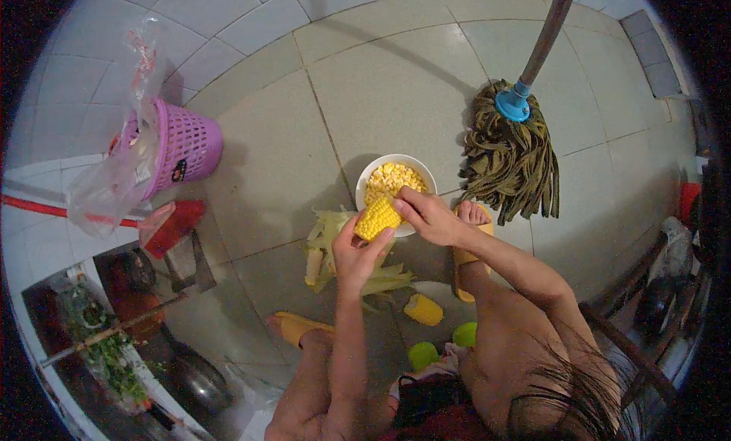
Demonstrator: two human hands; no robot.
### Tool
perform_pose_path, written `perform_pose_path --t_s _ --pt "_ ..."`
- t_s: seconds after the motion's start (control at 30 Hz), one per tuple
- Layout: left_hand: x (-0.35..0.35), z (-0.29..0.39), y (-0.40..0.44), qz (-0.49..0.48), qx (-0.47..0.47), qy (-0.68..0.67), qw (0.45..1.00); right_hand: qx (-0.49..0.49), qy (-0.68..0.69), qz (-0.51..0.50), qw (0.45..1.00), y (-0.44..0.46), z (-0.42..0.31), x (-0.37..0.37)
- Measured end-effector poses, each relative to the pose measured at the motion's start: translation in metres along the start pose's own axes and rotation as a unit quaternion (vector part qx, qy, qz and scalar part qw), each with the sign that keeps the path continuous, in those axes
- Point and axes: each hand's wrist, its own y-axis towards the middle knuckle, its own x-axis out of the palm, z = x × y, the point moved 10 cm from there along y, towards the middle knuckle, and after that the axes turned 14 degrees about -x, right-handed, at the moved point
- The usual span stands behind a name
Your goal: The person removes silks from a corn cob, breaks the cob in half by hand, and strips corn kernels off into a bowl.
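Note:
A piece of yellow corn cob [378, 218] is gripped in my left hand [356, 252], its rows of kernels facing up. My right hand [428, 217] meets the cob's upper right end, thumb and fingers pressed against the kernels. Just beyond both hands, a white bowl [422, 171] stands on the floor with loose corn kernels [391, 178] in it. Pale green husks [329, 232] lie under and beside my left hand. A second piece of corn cob [423, 309] rests on the floor nearer my body.
A purple basket [190, 148] with a plastic bag stands at the left, near a red broom [173, 224]. A mop [512, 148] leans at the right. Leafy greens [106, 350] and a dark wok [199, 376] are at lower left. My feet wear yellow slippers [306, 328].

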Motion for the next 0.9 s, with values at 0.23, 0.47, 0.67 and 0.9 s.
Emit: perform_pose_path --t_s 0.23,0.47,0.67,0.9 --pt "0.003 0.006 -0.003 0.005 0.044 -0.01 0.999 -0.04 -0.053 0.042 0.997 -0.003 0.002 -0.001" --pt "0.001 -0.003 0.003 -0.002 0.041 -0.035 0.999 0.196 0.219 0.085 0.952 -0.019 0.055 0.012" --pt "-0.001 0.007 -0.001 0.018 0.099 -0.005 0.995 0.171 0.177 0.076 0.966 -0.019 0.034 0.009" --pt "0.006 0.011 -0.01 0.026 0.133 0.017 0.991 0.099 0.116 0.038 0.988 -0.017 0.025 0.009"
